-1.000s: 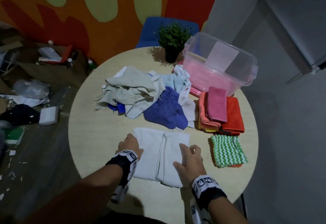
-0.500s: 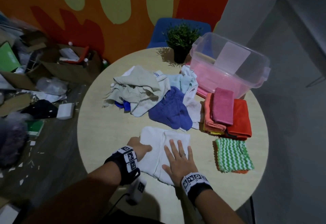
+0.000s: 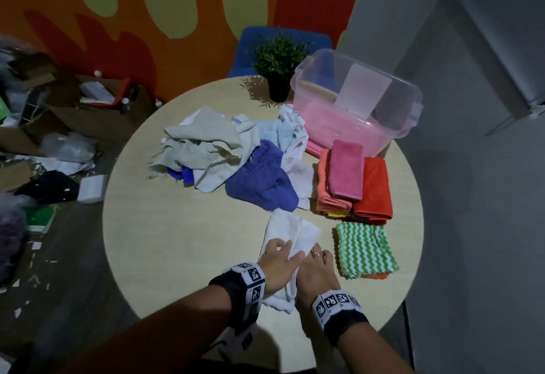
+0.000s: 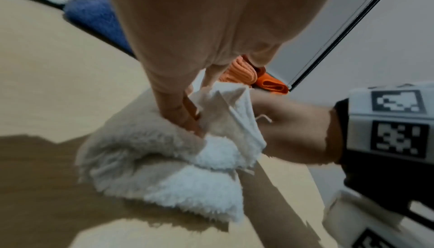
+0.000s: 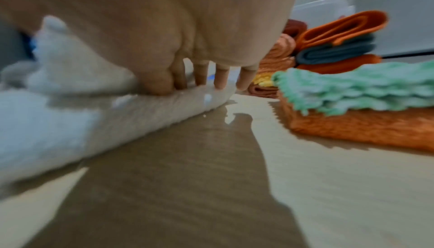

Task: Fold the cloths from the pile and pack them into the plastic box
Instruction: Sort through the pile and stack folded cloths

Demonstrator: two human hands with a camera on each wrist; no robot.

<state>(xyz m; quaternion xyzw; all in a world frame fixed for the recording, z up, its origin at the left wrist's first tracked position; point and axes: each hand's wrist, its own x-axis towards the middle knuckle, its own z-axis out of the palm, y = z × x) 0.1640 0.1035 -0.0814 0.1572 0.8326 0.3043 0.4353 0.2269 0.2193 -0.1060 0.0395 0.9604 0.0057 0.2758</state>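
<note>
We see a white cloth (image 3: 290, 235) on the near part of the round table (image 3: 182, 226), folded into a long thick strip. Both of our hands are on its near end, close together.

Our left hand (image 3: 278, 264) lies on top of the white cloth, and its fingers (image 4: 178, 110) pinch a loose flap of it. Our right hand (image 3: 317, 270) is on the right edge of the cloth, with the fingers (image 5: 222, 77) pointing down and the tips pressing into the cloth. They look mostly straight, and we cannot see them wrap around anything.

Farther off, in the middle of the table, is the pile of cloths (image 3: 233, 155) not yet folded. It has a beige one, a purple-blue one, a light blue one and some white ones, all crumpled up.

The plastic box (image 3: 356, 108) is see-through and sits at the far right of the table. There is something pink inside it.

Just near the box is a stack of folded cloths (image 3: 354, 182), orange and red, with a pink one on top. Nearer to us, right beside our right hand, lies a green and white zigzag cloth (image 3: 365, 251) on top of an orange one.

A small potted plant (image 3: 278, 64) stands at the far edge, just left of the box. A blue chair (image 3: 250, 49) is behind it.
</note>
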